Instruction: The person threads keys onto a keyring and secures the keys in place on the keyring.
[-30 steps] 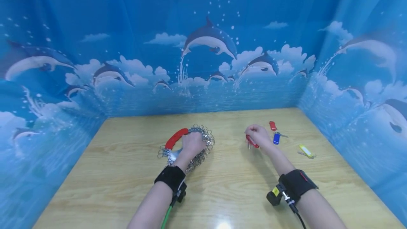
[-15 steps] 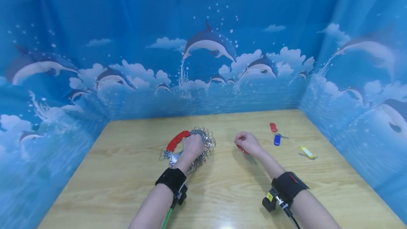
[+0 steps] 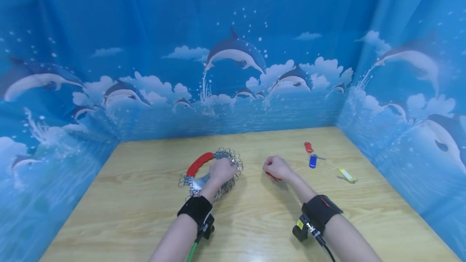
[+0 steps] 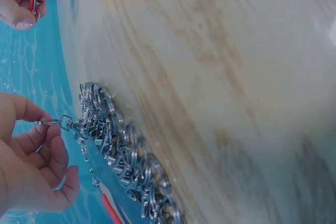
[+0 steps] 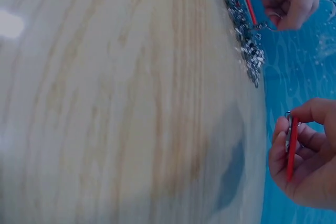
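Blue curtain (image 3: 233,116), printed with dolphins and clouds, along the far, left and right sides. Light wood-grain worktop (image 3: 255,221) in front of it. Person working bare-handed: black strap (image 3: 195,210) on the left wrist, another black strap (image 3: 320,213) on the right. Green cable (image 3: 192,252) off the left one, black cable (image 3: 329,254) off the right.

Bundle of metal rings and clips (image 4: 131,161) is on the worktop, left of centre. Red curved handle (image 3: 199,164) on its far-left side, shiny silver patch (image 3: 199,183) on the near-left part.

Left hand (image 3: 221,170) is over the right half of the bundle. Thumb and forefinger pinch a small key ring (image 4: 49,123) that links to a clip on the bundle; remaining fingers curled loosely.

Right hand (image 3: 277,167) is right of the bundle, apart from it. Its fingers are closed on a held red tag (image 5: 292,150), metal pieces lying against the tag; can't make out their full shape.

Loose tags, far right on the worktop: loose red tag (image 3: 308,147) farthest, blue tag (image 3: 312,161) just near of it, its key (image 3: 320,157) pointing right. Yellow tag (image 3: 346,174) sits nearer and further right, white label up. All three well apart from the bundle.
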Demonstrator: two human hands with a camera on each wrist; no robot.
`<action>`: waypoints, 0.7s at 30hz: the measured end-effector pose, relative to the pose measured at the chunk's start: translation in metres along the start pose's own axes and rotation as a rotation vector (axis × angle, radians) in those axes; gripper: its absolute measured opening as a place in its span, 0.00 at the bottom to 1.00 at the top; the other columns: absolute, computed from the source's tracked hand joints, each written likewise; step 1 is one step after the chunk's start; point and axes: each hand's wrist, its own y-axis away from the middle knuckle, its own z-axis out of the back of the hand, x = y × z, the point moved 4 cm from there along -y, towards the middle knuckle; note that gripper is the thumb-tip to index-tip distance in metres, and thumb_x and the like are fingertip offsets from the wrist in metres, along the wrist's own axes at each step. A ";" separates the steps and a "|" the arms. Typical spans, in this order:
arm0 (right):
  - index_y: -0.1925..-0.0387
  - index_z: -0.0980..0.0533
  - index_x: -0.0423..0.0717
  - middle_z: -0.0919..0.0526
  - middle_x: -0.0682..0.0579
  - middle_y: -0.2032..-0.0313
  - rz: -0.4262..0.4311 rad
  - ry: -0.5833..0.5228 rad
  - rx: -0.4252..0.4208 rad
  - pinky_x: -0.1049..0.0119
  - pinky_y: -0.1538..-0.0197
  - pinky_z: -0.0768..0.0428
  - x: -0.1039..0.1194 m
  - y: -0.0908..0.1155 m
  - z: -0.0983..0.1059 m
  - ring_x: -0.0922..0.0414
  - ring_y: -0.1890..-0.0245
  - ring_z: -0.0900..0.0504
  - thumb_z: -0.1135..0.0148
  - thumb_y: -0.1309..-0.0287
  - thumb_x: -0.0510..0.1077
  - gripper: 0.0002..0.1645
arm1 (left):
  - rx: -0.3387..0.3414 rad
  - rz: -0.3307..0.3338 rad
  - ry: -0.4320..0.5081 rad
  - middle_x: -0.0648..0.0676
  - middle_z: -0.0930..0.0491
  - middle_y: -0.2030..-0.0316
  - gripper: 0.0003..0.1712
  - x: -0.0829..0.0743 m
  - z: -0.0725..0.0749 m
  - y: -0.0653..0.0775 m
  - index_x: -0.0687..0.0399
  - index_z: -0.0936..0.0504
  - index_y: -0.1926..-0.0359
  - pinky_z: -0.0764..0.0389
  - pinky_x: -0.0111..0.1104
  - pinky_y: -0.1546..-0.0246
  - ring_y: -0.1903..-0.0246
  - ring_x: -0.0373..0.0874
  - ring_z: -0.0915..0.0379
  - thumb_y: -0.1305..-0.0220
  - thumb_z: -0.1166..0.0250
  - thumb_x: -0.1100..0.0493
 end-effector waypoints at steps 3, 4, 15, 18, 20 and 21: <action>0.73 0.27 0.37 0.24 0.44 0.83 0.001 -0.005 0.011 0.70 0.85 0.39 0.003 -0.001 -0.006 0.61 0.91 0.38 0.48 0.46 0.34 0.05 | -0.020 -0.010 -0.002 0.45 0.49 0.92 0.25 0.000 -0.001 -0.001 0.48 0.44 0.92 0.43 0.32 0.82 0.89 0.39 0.53 0.43 0.44 0.56; 0.73 0.27 0.37 0.24 0.44 0.83 0.004 -0.006 0.007 0.71 0.86 0.39 0.003 -0.002 -0.008 0.62 0.91 0.38 0.48 0.46 0.34 0.05 | -0.031 -0.014 -0.019 0.44 0.50 0.92 0.26 0.000 -0.002 -0.001 0.48 0.45 0.92 0.44 0.32 0.83 0.89 0.39 0.54 0.42 0.44 0.56; 0.71 0.25 0.39 0.23 0.42 0.79 0.057 0.007 -0.035 0.69 0.79 0.33 0.011 -0.007 -0.017 0.57 0.85 0.30 0.44 0.46 0.35 0.03 | 0.002 0.095 -0.097 0.45 0.50 0.93 0.27 0.005 0.001 0.002 0.47 0.43 0.93 0.46 0.33 0.83 0.89 0.39 0.54 0.43 0.43 0.54; 0.70 0.25 0.39 0.22 0.42 0.78 0.070 0.008 -0.047 0.68 0.78 0.32 0.011 -0.008 -0.017 0.57 0.84 0.28 0.44 0.46 0.35 0.02 | 0.036 0.114 -0.092 0.45 0.48 0.92 0.27 0.008 0.003 0.002 0.47 0.42 0.93 0.43 0.33 0.82 0.89 0.40 0.50 0.42 0.41 0.51; 0.70 0.25 0.38 0.22 0.42 0.78 0.084 0.008 -0.055 0.68 0.78 0.31 0.011 -0.009 -0.016 0.56 0.84 0.28 0.44 0.45 0.35 0.02 | 0.044 0.119 -0.080 0.45 0.46 0.91 0.26 0.009 0.004 0.002 0.47 0.41 0.92 0.42 0.34 0.83 0.88 0.40 0.47 0.45 0.39 0.54; 0.70 0.25 0.38 0.22 0.41 0.78 0.091 0.008 -0.059 0.68 0.78 0.31 0.011 -0.010 -0.016 0.56 0.84 0.28 0.44 0.45 0.35 0.02 | 0.048 0.121 -0.071 0.45 0.46 0.91 0.25 0.009 0.005 0.002 0.48 0.41 0.92 0.42 0.33 0.83 0.88 0.40 0.47 0.46 0.39 0.56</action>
